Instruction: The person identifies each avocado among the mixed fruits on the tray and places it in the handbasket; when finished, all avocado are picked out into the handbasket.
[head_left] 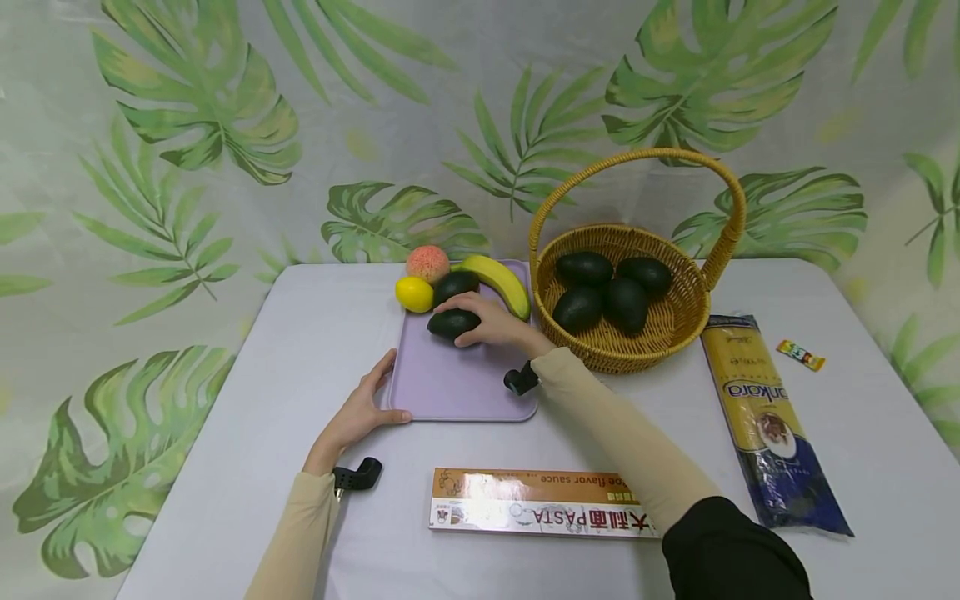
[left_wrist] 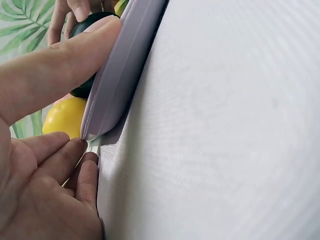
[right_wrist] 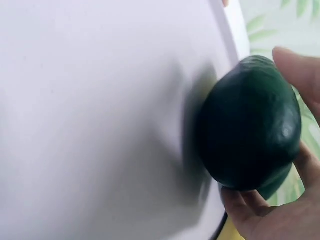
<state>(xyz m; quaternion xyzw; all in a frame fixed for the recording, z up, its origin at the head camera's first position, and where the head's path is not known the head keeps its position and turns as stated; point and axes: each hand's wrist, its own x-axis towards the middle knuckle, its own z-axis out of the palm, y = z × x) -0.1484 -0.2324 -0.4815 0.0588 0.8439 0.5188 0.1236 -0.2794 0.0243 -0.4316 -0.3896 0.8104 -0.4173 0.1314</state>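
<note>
My right hand [head_left: 491, 323] grips a dark green avocado [head_left: 453, 323] over the lilac tray [head_left: 457, 387]. In the right wrist view, thumb and fingers stand on opposite sides of that avocado [right_wrist: 250, 125]; whether it touches the tray I cannot tell. A second avocado [head_left: 456, 286] lies just behind it. My left hand [head_left: 358, 417] holds the tray's near left corner, with the thumb on the front rim and the fingers along the left side. Around the tray's back are a yellow lemon [head_left: 414, 294], a pinkish peach [head_left: 428, 264] and a banana [head_left: 498, 282].
Right of the tray stands a wicker basket [head_left: 637, 360] with a tall handle, holding several avocados [head_left: 626, 306]. A pasta box [head_left: 525, 502] lies in front, partly under the right forearm. Farther right are a pasta bag [head_left: 772, 417] and a small wrapped bar [head_left: 801, 355].
</note>
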